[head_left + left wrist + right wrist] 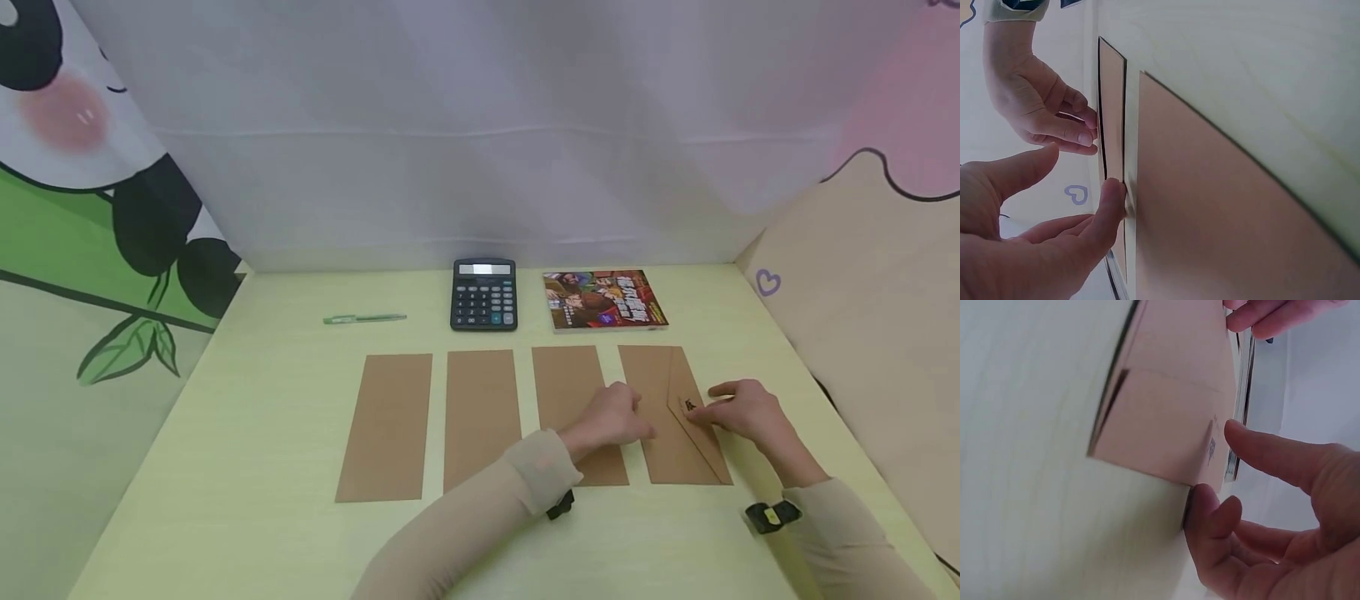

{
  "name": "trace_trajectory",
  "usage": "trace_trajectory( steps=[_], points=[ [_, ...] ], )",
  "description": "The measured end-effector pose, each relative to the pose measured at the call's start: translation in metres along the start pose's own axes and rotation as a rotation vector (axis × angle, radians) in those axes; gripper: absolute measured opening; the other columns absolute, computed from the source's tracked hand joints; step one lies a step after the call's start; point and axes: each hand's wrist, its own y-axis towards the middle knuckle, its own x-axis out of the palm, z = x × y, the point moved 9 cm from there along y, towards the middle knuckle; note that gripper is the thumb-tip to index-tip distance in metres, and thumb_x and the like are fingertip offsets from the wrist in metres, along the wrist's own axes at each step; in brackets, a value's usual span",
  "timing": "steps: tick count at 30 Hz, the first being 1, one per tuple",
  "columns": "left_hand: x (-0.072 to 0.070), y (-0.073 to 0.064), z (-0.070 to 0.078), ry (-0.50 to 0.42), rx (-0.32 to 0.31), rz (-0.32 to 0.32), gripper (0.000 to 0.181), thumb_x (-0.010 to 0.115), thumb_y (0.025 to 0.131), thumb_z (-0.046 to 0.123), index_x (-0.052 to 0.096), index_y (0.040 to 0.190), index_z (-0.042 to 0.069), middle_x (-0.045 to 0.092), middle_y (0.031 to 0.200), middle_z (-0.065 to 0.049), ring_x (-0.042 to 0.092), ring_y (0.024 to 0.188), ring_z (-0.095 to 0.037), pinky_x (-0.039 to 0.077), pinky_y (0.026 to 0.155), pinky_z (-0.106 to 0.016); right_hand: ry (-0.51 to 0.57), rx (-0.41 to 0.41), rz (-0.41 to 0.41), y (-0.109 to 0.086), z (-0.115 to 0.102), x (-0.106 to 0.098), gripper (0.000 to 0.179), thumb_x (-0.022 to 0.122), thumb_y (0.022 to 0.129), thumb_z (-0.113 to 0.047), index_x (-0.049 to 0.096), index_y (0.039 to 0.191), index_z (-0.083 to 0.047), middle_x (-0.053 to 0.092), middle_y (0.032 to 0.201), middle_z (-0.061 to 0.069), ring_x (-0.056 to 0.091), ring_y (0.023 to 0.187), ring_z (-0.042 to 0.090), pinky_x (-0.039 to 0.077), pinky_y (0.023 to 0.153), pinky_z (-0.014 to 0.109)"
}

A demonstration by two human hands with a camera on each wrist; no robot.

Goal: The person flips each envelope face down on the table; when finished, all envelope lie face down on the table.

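A brown paper envelope (652, 442) lies at the right end of a row, its flap side up, with a small dark print (690, 405) near the flap's tip. At its left edge is my left hand (611, 414), fingertips touching the edge and thumb held apart. From the other side my right hand (750, 410) reaches in, fingertips at the envelope's right edge beside the print. A gap shows between its thumb (1260, 447) and fingers in the right wrist view. Under my left hand and sleeve lies another plain envelope (566, 375), partly hidden.
Two more brown envelopes (386, 425) (480, 400) continue the row leftward. Behind the row lie a green pen (365, 318), a black calculator (483, 296) and a colourful book (603, 300). A pale curtain (480, 183) closes off the table's back.
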Motion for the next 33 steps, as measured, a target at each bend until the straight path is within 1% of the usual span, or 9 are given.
trace_trajectory(
  steps=[8,10,11,13,15,21,23,29,33],
  points=[
    [0.0,0.0,-0.002,-0.018,-0.006,-0.002,0.052,0.082,0.074,0.024,0.066,0.12,0.005,0.062,0.119,0.002,0.053,0.086,-0.009,0.045,0.079,-0.024,0.092,-0.077,-0.017,-0.001,0.0,0.003,0.071,0.078,0.08,-0.032,0.05,0.122,0.019,0.064,0.101,0.027,0.064,0.085,0.03,0.052,0.068,0.039],
    [-0.001,-0.001,-0.002,-0.028,-0.005,0.001,0.05,0.082,0.074,0.024,0.067,0.117,0.004,0.064,0.111,0.004,0.051,0.079,-0.01,0.044,0.074,-0.023,0.1,-0.098,-0.022,-0.002,-0.002,0.003,0.066,0.077,0.081,-0.028,0.052,0.121,0.018,0.064,0.101,0.025,0.063,0.084,0.027,0.051,0.066,0.035],
    [0.0,-0.001,-0.001,-0.029,-0.003,-0.002,0.043,0.082,0.075,0.024,0.069,0.109,0.002,0.064,0.098,0.005,0.048,0.07,-0.01,0.042,0.066,-0.022,0.104,-0.105,-0.021,-0.003,-0.003,0.002,0.064,0.076,0.082,-0.027,0.052,0.121,0.018,0.064,0.1,0.024,0.062,0.084,0.026,0.051,0.066,0.034],
    [0.0,-0.002,0.0,-0.029,0.003,-0.009,0.031,0.081,0.076,0.023,0.067,0.09,0.0,0.054,0.075,0.006,0.039,0.058,-0.01,0.034,0.055,-0.022,0.113,-0.11,-0.022,-0.005,-0.004,0.0,0.061,0.075,0.083,-0.025,0.052,0.122,0.017,0.064,0.101,0.022,0.061,0.084,0.024,0.05,0.065,0.033],
    [-0.001,-0.003,0.002,-0.03,0.017,-0.012,0.029,0.08,0.076,0.023,0.061,0.079,0.001,0.04,0.064,0.005,0.032,0.054,-0.01,0.028,0.051,-0.024,0.128,-0.119,-0.03,-0.008,-0.005,-0.003,0.061,0.074,0.084,-0.025,0.052,0.123,0.016,0.064,0.103,0.024,0.062,0.085,0.024,0.05,0.066,0.034],
    [-0.001,-0.008,0.01,-0.033,0.046,-0.025,0.034,0.076,0.08,0.025,0.051,0.067,0.007,0.035,0.058,0.005,0.03,0.05,-0.009,0.025,0.046,-0.023,0.212,-0.143,-0.061,-0.019,-0.006,-0.009,0.06,0.066,0.091,-0.029,0.049,0.128,0.015,0.065,0.107,0.022,0.064,0.087,0.02,0.05,0.067,0.035],
    [0.0,-0.008,0.01,-0.053,0.052,-0.028,0.041,0.074,0.083,0.026,0.042,0.061,0.009,0.028,0.053,0.004,0.025,0.045,-0.009,0.02,0.044,-0.024,0.25,-0.146,-0.081,-0.021,-0.007,-0.01,0.059,0.064,0.093,-0.03,0.047,0.13,0.014,0.067,0.105,0.019,0.064,0.087,0.019,0.051,0.067,0.036],
    [-0.001,-0.003,0.005,-0.112,0.082,-0.004,0.042,0.067,0.089,0.031,0.043,0.06,0.012,0.031,0.053,0.004,0.03,0.044,-0.009,0.023,0.042,-0.025,0.344,-0.167,-0.113,-0.024,-0.016,-0.013,0.06,0.06,0.095,-0.033,0.046,0.133,0.011,0.067,0.105,0.014,0.065,0.087,0.019,0.052,0.069,0.036],
    [0.0,0.0,-0.001,-0.171,0.061,-0.006,0.044,0.06,0.092,0.041,0.048,0.061,0.012,0.037,0.055,0.002,0.035,0.048,-0.011,0.026,0.044,-0.027,0.408,-0.247,-0.125,-0.027,-0.025,-0.015,0.055,0.052,0.099,-0.03,0.043,0.135,0.012,0.065,0.108,0.016,0.065,0.086,0.02,0.053,0.07,0.035]
  ],
)
